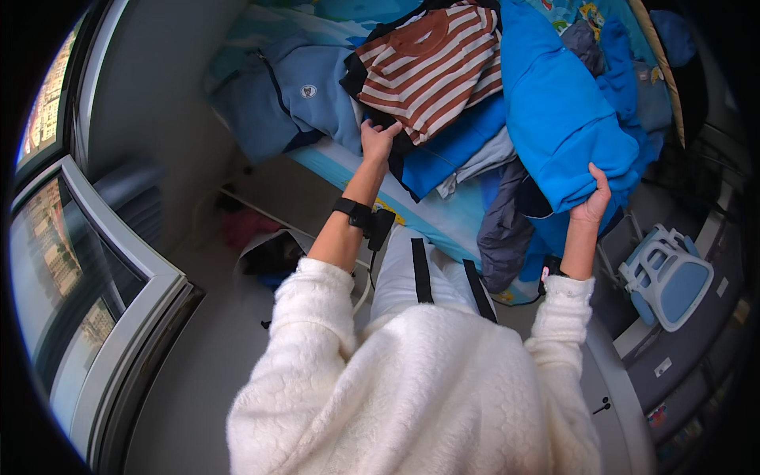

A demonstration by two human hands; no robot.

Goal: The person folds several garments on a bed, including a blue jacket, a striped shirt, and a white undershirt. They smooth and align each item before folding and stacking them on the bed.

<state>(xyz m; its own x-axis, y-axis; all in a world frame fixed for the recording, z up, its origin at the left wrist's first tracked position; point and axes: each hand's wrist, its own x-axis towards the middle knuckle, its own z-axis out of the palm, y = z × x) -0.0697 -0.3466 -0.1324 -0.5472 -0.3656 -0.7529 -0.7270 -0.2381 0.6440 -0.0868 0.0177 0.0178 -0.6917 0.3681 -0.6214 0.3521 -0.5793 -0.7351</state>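
Note:
A bright blue garment (558, 119), perhaps a sweatshirt, stretches across the right side of the clothes pile. My right hand (594, 198) grips its lower edge, the thumb on top and the other fingers partly hidden by the cloth. My left hand (380, 141) reaches to the near left corner of a brown-and-white striped shirt (431, 67). Its fingers are apart, against dark cloth under that shirt, and I see nothing held in them. Left of this hand lies a grey-blue zip jacket (309, 71) with a round patch.
The clothes lie on a bed with a light blue patterned sheet (443, 218). Grey trousers (507, 229) hang over its near edge. An open window (150, 269) stands at the left. A white-and-blue plastic folding stool (669, 277) is at the right. Dark and pink things (245, 226) lie below the bed.

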